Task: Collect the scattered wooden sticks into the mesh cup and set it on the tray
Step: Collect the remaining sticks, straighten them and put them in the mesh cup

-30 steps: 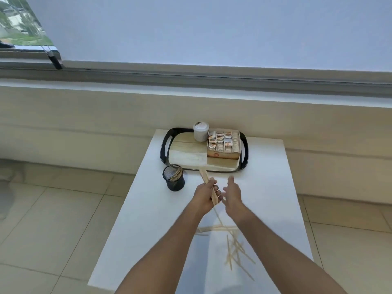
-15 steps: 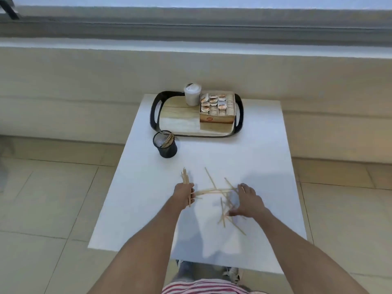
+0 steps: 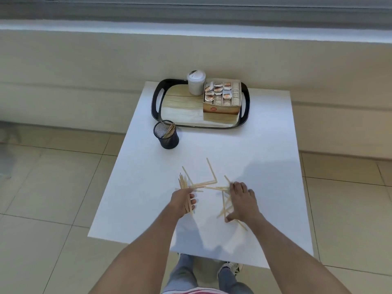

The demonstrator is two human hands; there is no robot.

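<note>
Now, with the left hand (image 3: 182, 200) gripping a bundle of sticks (image 3: 185, 192), the flat, empty right hand (image 3: 240, 201) should rake the loose sticks (image 3: 225, 205) together — then pinch them — before reaching for the mesh cup (image 3: 166, 134).

The left hand (image 3: 182, 199) grips a bundle of sticks (image 3: 183, 184) on the white table (image 3: 265, 158). The right hand (image 3: 241, 201) rests spread over scattered sticks (image 3: 212, 172). The mesh cup (image 3: 166, 134) stands just beside the tray (image 3: 157, 102).
</note>
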